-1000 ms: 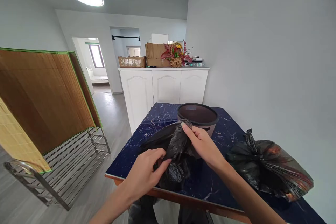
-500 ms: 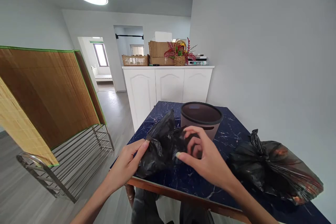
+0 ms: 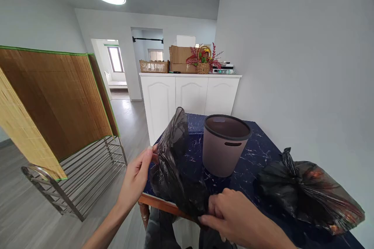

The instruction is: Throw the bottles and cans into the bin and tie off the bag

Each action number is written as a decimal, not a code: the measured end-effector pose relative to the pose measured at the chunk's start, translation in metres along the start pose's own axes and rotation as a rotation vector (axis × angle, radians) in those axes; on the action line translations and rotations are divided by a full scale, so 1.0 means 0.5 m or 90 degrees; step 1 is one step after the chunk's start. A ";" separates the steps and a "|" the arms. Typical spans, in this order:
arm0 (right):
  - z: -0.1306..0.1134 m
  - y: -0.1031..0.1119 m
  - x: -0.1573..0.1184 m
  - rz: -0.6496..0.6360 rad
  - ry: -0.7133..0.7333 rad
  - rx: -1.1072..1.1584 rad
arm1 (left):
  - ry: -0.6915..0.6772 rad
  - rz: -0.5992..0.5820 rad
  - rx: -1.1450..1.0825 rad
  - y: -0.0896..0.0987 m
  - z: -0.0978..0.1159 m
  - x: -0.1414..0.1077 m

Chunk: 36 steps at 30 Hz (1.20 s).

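Black plastic bag [image 3: 172,163] spans between the left hand [image 3: 136,173] and right hand [image 3: 233,212].

held bag [image 3: 172,169]: black | bin [image 3: 219,156]: greyish mauve, black rim [image 3: 228,138] | tabletop [image 3: 249,163]: navy, white marble veining | cabinet [image 3: 191,94]: white

Reaches forward with the left forearm [image 3: 109,221] slanting in from the lower left, and pinches between thumb and fingers of the left hand [image 3: 136,174]. Grips lower and closer with the right hand [image 3: 229,214], curling the fingers in, pointing the thumb leftward, and angling the right forearm [image 3: 265,232] inward.
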State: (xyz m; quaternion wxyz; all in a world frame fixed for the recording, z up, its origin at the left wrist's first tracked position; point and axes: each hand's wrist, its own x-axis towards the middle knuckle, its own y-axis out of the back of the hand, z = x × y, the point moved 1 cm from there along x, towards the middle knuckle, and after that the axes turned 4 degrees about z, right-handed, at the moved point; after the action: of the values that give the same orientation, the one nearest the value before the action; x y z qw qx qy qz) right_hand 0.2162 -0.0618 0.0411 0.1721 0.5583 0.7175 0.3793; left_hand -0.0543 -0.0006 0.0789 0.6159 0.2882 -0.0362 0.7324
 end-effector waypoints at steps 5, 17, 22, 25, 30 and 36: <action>-0.066 0.088 0.047 0.224 -0.009 0.107 | 0.016 -0.033 -0.051 -0.008 0.015 -0.008; -0.089 0.024 0.139 0.104 0.061 0.310 | 0.051 -0.034 -0.060 -0.001 0.039 -0.023; -0.042 0.077 0.098 0.199 0.045 0.093 | 0.201 0.026 -0.306 0.040 0.019 0.004; 0.007 0.105 0.065 0.270 0.047 -0.145 | 0.305 0.077 -0.379 0.067 0.023 0.017; 0.046 0.145 -0.015 0.398 0.013 -0.385 | 0.320 0.145 -0.320 0.097 0.055 0.012; -0.106 0.141 -0.070 0.357 0.291 -0.194 | 0.187 0.024 -0.288 0.079 0.124 -0.011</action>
State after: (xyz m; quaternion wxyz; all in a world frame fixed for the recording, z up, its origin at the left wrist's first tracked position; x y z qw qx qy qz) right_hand 0.2390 -0.1067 0.1217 -0.0217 0.6020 0.4921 0.6285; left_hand -0.0670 -0.0402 0.1398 0.6493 0.0330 -0.1148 0.7511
